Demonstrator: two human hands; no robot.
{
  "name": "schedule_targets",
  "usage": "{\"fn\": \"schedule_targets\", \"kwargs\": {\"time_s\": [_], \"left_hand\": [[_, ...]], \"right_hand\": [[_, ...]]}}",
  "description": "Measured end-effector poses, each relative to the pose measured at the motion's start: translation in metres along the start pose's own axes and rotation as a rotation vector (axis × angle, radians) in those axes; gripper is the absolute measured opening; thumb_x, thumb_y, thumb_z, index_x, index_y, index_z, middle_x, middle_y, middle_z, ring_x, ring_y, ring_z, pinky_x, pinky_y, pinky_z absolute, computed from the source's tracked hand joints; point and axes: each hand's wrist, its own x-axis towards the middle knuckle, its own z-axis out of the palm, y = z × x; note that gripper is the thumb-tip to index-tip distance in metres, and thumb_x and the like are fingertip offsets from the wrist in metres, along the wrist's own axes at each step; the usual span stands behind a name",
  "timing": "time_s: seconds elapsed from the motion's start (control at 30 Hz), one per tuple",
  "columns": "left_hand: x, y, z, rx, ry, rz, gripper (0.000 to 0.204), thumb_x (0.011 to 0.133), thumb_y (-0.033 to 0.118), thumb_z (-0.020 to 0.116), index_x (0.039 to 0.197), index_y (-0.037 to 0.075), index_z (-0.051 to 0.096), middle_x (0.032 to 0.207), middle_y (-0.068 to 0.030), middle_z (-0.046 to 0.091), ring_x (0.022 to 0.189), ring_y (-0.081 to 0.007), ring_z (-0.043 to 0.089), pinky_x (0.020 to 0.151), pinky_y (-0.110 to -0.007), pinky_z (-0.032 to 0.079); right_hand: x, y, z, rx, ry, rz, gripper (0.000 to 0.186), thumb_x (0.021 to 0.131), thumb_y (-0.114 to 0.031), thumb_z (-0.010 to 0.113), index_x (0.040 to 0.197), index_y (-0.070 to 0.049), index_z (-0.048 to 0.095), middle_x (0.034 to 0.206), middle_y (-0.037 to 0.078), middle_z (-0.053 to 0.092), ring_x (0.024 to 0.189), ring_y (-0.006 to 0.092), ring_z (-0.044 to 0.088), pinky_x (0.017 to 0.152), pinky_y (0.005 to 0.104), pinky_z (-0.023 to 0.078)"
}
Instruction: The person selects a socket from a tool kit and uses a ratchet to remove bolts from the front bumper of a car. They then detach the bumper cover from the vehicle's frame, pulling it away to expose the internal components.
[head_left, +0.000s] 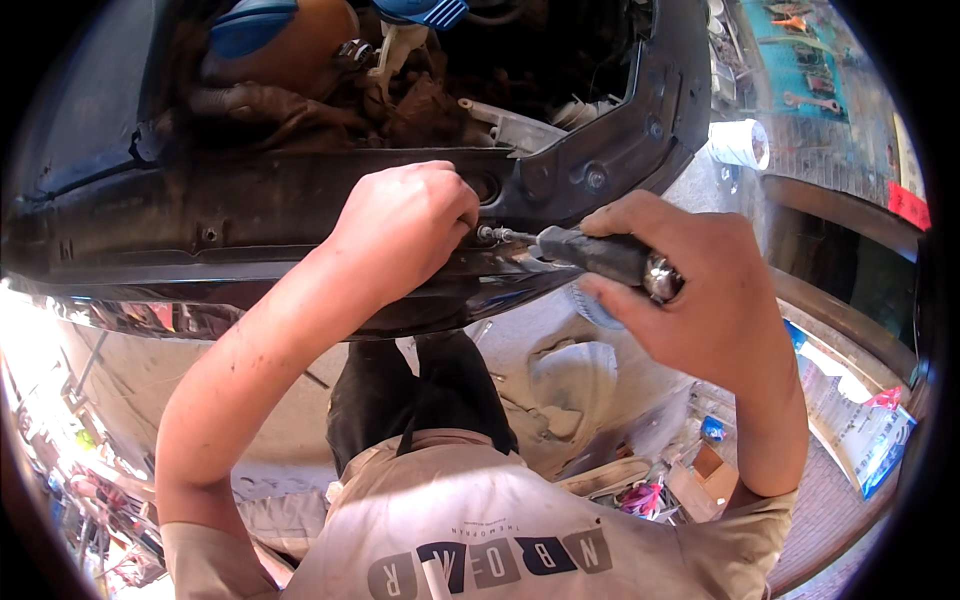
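Observation:
My right hand [700,285] grips a black-handled driver [605,255] with its thumb and fingers around the handle. A shiny rounded metal piece shows at the palm end. The driver's slim metal shaft points left and ends in a small socket-like tip [487,233] at the dark front panel [270,205] of a vehicle. Just left of that tip, my left hand [410,225] rests against the panel with its fingers curled. What those fingers hold, if anything, is hidden. A round hole in the panel lies right above the tip.
Beyond the panel opens a dark bay with a brownish tank [280,45] and a blue cap [425,12]. At the right stand a white bucket [738,145] and a bench with tools such as a wrench [812,102]. A cardboard box [700,480] and clutter lie low right.

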Motion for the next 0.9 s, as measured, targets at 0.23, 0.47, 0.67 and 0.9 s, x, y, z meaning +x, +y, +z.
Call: {"fn": "schedule_targets", "kwargs": {"time_s": [0.23, 0.47, 0.67, 0.9], "left_hand": [[-0.025, 0.006, -0.008, 0.001, 0.102, -0.061, 0.010, 0.082, 0.011, 0.067, 0.090, 0.007, 0.071, 0.085, -0.0098, 0.061, 0.087, -0.0294, 0.063, 0.073, -0.040, 0.051], [0.001, -0.002, 0.009, -0.208, 0.009, 0.169, 0.020, 0.080, 0.014, 0.071, 0.099, 0.010, 0.073, 0.093, -0.0080, 0.064, 0.092, -0.0282, 0.064, 0.080, -0.039, 0.053], [0.005, 0.000, 0.011, -0.193, -0.028, 0.145, 0.017, 0.081, 0.016, 0.071, 0.097, 0.010, 0.074, 0.087, -0.0085, 0.065, 0.089, -0.0291, 0.065, 0.079, -0.040, 0.053], [-0.002, 0.026, 0.016, -0.017, 0.119, 0.156, 0.007, 0.078, 0.013, 0.068, 0.082, 0.008, 0.068, 0.080, -0.0084, 0.066, 0.079, -0.0273, 0.068, 0.068, -0.038, 0.054]], "right_hand": [[0.009, -0.026, 0.008, -0.128, 0.000, -0.052, 0.027, 0.077, -0.011, 0.077, 0.097, -0.005, 0.059, 0.065, 0.012, 0.061, 0.059, 0.0317, 0.063, 0.055, 0.0377, 0.047], [0.009, -0.055, 0.006, -0.060, -0.083, 0.102, 0.033, 0.079, -0.008, 0.075, 0.104, -0.006, 0.055, 0.058, 0.011, 0.056, 0.056, 0.0315, 0.061, 0.051, 0.0372, 0.043], [0.010, -0.056, 0.009, -0.178, 0.031, 0.141, 0.030, 0.080, -0.011, 0.077, 0.102, -0.004, 0.057, 0.063, 0.012, 0.059, 0.054, 0.0300, 0.061, 0.051, 0.0342, 0.044], [0.005, -0.053, 0.012, 0.024, 0.060, 0.239, 0.033, 0.084, -0.012, 0.076, 0.111, -0.003, 0.060, 0.072, 0.010, 0.067, 0.054, 0.0170, 0.060, 0.052, 0.0277, 0.045]]}}
